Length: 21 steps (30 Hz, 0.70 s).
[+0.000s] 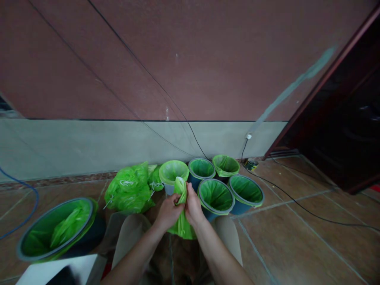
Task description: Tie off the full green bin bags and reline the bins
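My left hand (168,211) and my right hand (192,206) are both closed on a green plastic bag (181,209), pinching its gathered top between them at the centre of the view. The bag hangs down between my knees. Just beyond my hands stand several small bins lined with green bags: a pale one (173,172), a dark one (202,169), another (215,195) right beside my right hand, and one further right (246,190).
A larger lined bin (53,229) sits at the left. Crumpled tied green bags (129,190) lie by the wall. Black cables (297,204) run over the tiled floor at right, and a blue cable (29,198) at left. A dark doorway (350,130) opens at right.
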{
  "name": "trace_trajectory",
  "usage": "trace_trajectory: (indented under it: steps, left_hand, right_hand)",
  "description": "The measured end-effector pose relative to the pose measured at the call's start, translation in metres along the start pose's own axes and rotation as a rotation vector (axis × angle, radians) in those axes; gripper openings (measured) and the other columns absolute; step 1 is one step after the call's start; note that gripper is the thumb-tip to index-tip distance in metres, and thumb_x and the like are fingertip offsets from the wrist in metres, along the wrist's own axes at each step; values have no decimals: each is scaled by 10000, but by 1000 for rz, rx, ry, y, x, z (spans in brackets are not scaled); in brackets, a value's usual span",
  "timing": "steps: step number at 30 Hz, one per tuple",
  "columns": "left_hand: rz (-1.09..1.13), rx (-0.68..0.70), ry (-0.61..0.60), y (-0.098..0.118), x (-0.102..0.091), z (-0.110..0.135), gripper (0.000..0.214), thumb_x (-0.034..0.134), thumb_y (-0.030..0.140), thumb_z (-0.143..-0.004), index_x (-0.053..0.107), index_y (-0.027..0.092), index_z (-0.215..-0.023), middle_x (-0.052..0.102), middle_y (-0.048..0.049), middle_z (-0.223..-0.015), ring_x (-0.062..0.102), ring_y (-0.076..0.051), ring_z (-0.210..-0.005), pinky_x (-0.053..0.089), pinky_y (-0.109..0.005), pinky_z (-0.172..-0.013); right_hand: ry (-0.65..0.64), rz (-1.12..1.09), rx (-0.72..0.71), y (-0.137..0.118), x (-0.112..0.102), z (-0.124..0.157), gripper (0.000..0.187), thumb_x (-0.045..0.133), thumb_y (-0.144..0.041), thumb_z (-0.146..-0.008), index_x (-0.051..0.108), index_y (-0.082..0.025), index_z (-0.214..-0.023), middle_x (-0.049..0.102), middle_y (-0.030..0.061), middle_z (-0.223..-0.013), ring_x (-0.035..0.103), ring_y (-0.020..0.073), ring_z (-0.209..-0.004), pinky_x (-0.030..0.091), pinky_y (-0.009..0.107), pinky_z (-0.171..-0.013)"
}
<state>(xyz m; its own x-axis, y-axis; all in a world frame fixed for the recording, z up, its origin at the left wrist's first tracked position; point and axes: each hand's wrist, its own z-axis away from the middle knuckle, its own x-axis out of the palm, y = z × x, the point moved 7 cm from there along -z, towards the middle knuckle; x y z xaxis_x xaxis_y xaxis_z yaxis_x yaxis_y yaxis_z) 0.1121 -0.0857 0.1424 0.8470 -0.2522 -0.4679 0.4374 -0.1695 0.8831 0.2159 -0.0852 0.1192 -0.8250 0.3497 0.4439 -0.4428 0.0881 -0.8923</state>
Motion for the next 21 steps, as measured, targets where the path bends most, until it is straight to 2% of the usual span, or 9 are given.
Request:
trace_trajectory:
  steps: [2, 4, 7, 9, 13, 17, 19, 21]
  left_hand:
    - [4, 9, 14, -1, -4, -1, 171, 530, 189, -722, 669, 180, -822, 698, -1, -782, 626, -164, -756, 457, -268, -721]
    - [-3, 7, 14, -2, -5, -1, 138, 528, 203, -723, 657, 180, -767, 659, 18, -707, 595, -149, -693, 439, -255, -679]
    - [-13, -14, -5, -6, -5, 0, 133, 525, 243, -732, 642, 182, -710, 609, 35, -635, 553, -137, -641, 413, -241, -634]
    - [-22, -16, -33, -8, -6, 0, 154, 518, 263, -741, 641, 182, -695, 605, 35, -624, 545, -138, -639, 405, -239, -630]
    - [-89, -5, -10, -12, -25, -3, 194, 493, 268, -756, 628, 178, -649, 596, 30, -613, 542, -141, -640, 388, -243, -630]
    - [-183, -14, 51, -15, -49, -9, 215, 467, 257, -774, 628, 179, -654, 591, 29, -613, 543, -137, -629, 363, -244, -618]
    - [-213, -19, 74, -14, -54, -11, 221, 463, 256, -782, 618, 184, -642, 573, 35, -588, 534, -132, -610, 354, -243, -607]
    - [-215, -19, 87, -12, -49, -11, 229, 463, 258, -789, 609, 189, -626, 565, 35, -572, 532, -131, -596, 361, -243, -605]
  right_hand:
    - [43, -10, 31, 5, -6, -1, 460, 721, -485, -678, 678, -193, -1030, 718, 37, -959, 649, 189, -860, 502, 295, -763]
    - [55, 20, 57, 9, -12, -3, 387, 768, -393, -588, 688, -175, -897, 702, 7, -791, 612, 156, -698, 472, 273, -666]
    - [45, 73, 76, 8, -19, -5, 297, 759, -369, -550, 682, -154, -739, 650, -19, -629, 533, 116, -563, 415, 254, -586]
    - [74, 60, 103, 5, -25, -6, 298, 756, -389, -543, 678, -154, -708, 630, -27, -579, 508, 107, -517, 398, 252, -557]
    - [124, -22, 133, -7, -37, -8, 327, 761, -421, -524, 669, -165, -705, 612, -32, -532, 490, 110, -463, 385, 256, -512]
    - [124, 60, 94, -21, -52, -9, 323, 767, -428, -537, 660, -164, -690, 593, -35, -545, 483, 102, -484, 357, 235, -495]
    - [143, 127, 102, -22, -57, -7, 349, 767, -453, -544, 657, -169, -715, 593, -33, -585, 505, 112, -527, 386, 240, -514]
    - [151, 165, 139, -16, -55, -2, 390, 765, -493, -551, 649, -179, -751, 601, -27, -627, 527, 128, -567, 413, 251, -531]
